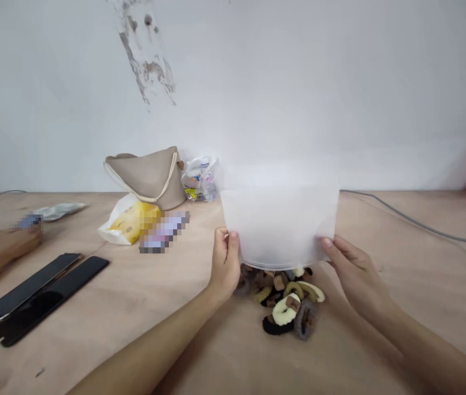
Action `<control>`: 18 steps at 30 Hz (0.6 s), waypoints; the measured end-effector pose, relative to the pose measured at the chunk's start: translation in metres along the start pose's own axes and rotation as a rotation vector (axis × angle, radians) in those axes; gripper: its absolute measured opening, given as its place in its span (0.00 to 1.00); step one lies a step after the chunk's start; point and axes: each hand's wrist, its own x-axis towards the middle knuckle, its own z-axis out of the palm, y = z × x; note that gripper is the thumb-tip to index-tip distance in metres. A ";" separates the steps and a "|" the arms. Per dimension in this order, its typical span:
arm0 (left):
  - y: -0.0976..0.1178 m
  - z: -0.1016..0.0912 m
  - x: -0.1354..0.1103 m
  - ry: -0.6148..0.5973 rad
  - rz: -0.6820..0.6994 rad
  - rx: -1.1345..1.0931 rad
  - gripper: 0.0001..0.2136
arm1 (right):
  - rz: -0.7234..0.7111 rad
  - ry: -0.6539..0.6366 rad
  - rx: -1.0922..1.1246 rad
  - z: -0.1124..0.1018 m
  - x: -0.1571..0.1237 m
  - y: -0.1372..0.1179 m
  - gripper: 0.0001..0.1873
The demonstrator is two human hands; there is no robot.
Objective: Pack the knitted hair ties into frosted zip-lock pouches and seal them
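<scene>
My left hand (226, 263) pinches the lower left edge of a thin stack of white sheets (282, 219), thumb in front. At the lower right edge, my right hand (352, 269) grips the same stack. The sheets stand nearly upright, and several layers show along the curved bottom edge. Whether they are paper or frosted plastic I cannot tell. Directly below lies a pile of fuzzy hair ties (285, 310) in cream, black, grey and olive, some with brown tags. The sheets hide the back of the pile.
Two black phones (51, 302) lie at the left, near another person's hand (2, 241). Behind them are a yellow-and-white packet (128, 219), a beige bag (146, 175) and a clear plastic bag of items (202, 178). A grey cable (414, 214) crosses the wooden table at the right.
</scene>
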 end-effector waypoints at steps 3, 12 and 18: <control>-0.014 0.003 0.020 0.016 -0.048 -0.026 0.12 | -0.012 -0.064 0.031 0.007 0.016 0.007 0.26; -0.046 0.008 0.040 -0.041 -0.182 -0.048 0.12 | -0.045 -0.437 -0.083 0.035 0.024 0.015 0.29; -0.039 0.015 0.033 -0.159 -0.213 -0.068 0.12 | -0.096 -0.500 -0.110 0.035 0.023 0.014 0.26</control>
